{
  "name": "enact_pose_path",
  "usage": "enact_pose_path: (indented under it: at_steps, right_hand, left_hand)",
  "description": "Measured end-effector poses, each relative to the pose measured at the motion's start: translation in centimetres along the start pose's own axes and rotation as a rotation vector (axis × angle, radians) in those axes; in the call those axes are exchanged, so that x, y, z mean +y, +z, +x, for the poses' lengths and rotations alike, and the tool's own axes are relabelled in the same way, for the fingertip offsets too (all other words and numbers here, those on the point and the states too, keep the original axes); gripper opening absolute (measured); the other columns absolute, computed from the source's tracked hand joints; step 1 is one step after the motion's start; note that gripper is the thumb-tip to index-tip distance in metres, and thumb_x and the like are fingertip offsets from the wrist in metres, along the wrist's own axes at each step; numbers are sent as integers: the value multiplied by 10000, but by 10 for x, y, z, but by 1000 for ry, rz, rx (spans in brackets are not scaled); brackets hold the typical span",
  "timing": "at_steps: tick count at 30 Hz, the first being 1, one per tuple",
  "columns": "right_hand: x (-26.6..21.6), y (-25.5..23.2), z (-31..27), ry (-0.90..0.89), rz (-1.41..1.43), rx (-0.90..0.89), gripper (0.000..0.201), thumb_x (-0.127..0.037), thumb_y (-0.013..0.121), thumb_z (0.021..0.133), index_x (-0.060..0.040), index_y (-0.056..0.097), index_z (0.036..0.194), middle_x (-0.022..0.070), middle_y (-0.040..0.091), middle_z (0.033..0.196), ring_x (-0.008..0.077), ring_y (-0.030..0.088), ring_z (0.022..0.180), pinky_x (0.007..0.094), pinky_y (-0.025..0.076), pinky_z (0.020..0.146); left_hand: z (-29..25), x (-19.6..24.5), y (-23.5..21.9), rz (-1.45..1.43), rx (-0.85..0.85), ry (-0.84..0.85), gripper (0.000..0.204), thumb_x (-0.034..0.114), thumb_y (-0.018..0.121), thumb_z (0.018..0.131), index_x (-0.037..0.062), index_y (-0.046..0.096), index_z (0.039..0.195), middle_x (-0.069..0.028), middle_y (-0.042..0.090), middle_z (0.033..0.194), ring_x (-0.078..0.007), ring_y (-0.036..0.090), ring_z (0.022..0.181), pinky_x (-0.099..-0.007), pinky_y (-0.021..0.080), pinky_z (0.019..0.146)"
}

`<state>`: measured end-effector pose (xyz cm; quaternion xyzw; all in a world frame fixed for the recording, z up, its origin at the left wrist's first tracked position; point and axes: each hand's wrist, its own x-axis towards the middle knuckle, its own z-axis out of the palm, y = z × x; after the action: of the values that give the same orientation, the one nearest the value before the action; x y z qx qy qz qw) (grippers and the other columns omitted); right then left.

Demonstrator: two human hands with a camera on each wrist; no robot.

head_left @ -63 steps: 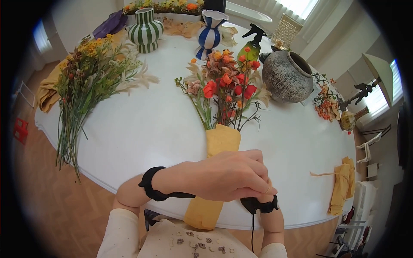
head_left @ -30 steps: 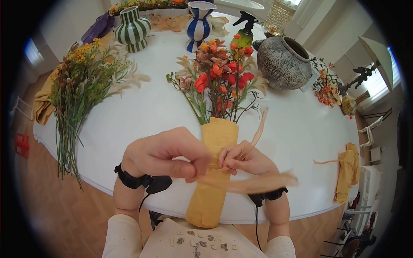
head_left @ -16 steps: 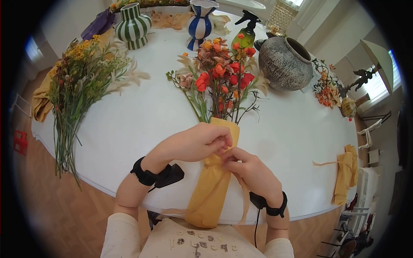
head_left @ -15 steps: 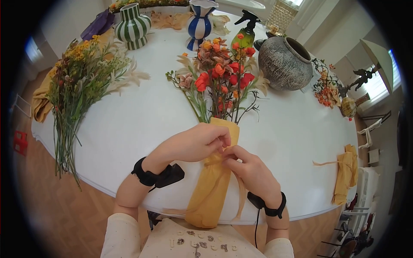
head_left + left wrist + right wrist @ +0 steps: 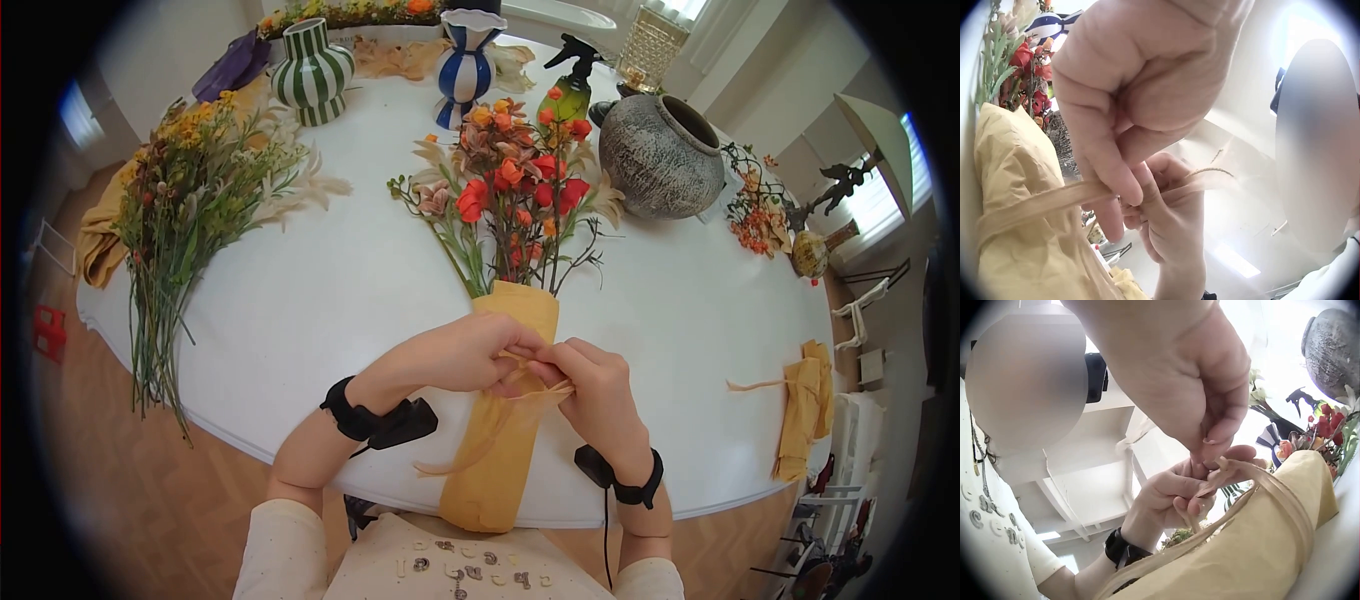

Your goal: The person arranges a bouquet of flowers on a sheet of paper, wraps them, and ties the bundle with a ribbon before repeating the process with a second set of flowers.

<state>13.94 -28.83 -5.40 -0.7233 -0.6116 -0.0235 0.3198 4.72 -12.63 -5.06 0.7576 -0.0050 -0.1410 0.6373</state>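
A bouquet of red and orange flowers (image 5: 515, 180) lies on the table with its stems inside a yellow paper wrap (image 5: 485, 490). Around the wrap runs a pale peach ribbon (image 5: 1288, 506), one tail (image 5: 465, 460) trailing toward the lower left. My left hand (image 5: 470, 352) pinches the ribbon just above the paper; in the left wrist view a band of it (image 5: 1047, 206) leads up to those fingers. Close against it, my right hand (image 5: 597, 388) also pinches ribbon, its end sticking out past the fingers. The fingertips overlap, and the crossing between them is partly hidden.
Loose stems with yellow blooms (image 5: 190, 220) lie at left. Behind the bouquet stand a green-striped vase (image 5: 312, 75), a blue-striped vase (image 5: 466, 75), a spray bottle (image 5: 572, 90) and a grey pot (image 5: 660, 155). Folded yellow paper (image 5: 800, 415) lies near the right edge.
Both hands have come from right of the wrap to above it. The left hand swung left, then back to meet the right. The ribbon, stretched out earlier, now lies round the paper.
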Motion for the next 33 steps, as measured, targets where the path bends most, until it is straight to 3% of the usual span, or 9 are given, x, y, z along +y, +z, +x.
enact_pose_path:
  at_steps: [2, 4, 11, 13, 17, 19, 22, 29, 33]
  right_hand:
    - [-2, -4, 2, 27, 158, 25, 115, -35, 638, 724, -4, 536, 763, 102, 545, 657, 177, 539, 519, 276, 410, 433]
    - [-1, -13, 2, 371, 351, -105, 158, -64, 654, 735, 28, 526, 727, 116, 542, 603, 196, 523, 455, 289, 400, 427]
    - [5, -23, 0, 496, 306, -373, 179, -78, 662, 742, 48, 545, 689, 135, 509, 506, 205, 498, 398, 297, 396, 425]
    - [2, -32, 4, 538, 272, -642, 218, -104, 683, 722, 48, 534, 678, 153, 512, 517, 238, 502, 425, 313, 406, 445]
    - [22, -29, -9, 194, 199, -556, 241, -134, 701, 701, 42, 539, 666, 148, 500, 517, 281, 490, 459, 334, 409, 466]
    - [27, -34, -6, 179, 349, -690, 220, -136, 701, 690, 26, 554, 668, 125, 499, 540, 299, 481, 502, 337, 401, 486]
    - [28, -44, 3, 64, 618, -745, 215, -116, 689, 694, 18, 527, 645, 104, 500, 575, 297, 474, 526, 330, 388, 494]
    - [51, -51, 1, 40, 470, -918, 177, -87, 670, 701, 21, 540, 648, 87, 518, 603, 275, 498, 554, 324, 393, 509]
    - [52, -55, 4, -38, 645, -944, 147, -49, 671, 673, 19, 546, 638, 93, 539, 619, 269, 502, 545, 319, 397, 506]
  left_hand:
    - [-5, 4, 6, 21, 95, 44, 337, -76, 475, 750, 17, 570, 1060, -108, 630, 829, -177, 631, 706, -259, 511, 646]
    - [-7, 3, 11, 463, 311, 154, 339, -41, 533, 703, 28, 591, 1030, -143, 632, 795, -245, 615, 672, -295, 500, 634]
    - [-3, -5, 21, 772, 577, -2, 53, 69, 620, 695, 29, 609, 728, -122, 595, 669, -270, 557, 575, -354, 458, 562]
    - [-3, -7, 23, 915, 763, 247, 118, 105, 643, 708, 30, 569, 656, -96, 506, 543, -275, 503, 513, -346, 440, 532]
    - [-2, -16, -4, 699, 518, 465, 237, 144, 632, 764, 24, 506, 604, -10, 384, 467, -186, 435, 452, -292, 413, 504]
    - [-7, -10, -16, -4, 176, 118, 338, 169, 595, 825, 44, 420, 564, 57, 304, 490, -71, 359, 458, -226, 365, 480]
    - [-10, -3, -23, -197, 141, 174, 388, 176, 555, 858, 66, 355, 545, 86, 276, 524, -16, 295, 491, -201, 299, 451]
    - [-7, -15, -32, 107, 438, 9, 394, 156, 539, 838, 51, 335, 517, 63, 272, 482, -33, 258, 483, -240, 227, 419]
    - [-11, -20, -37, 496, 455, -102, 273, 85, 543, 687, 14, 349, 509, -46, 275, 444, -120, 275, 432, -294, 262, 412]
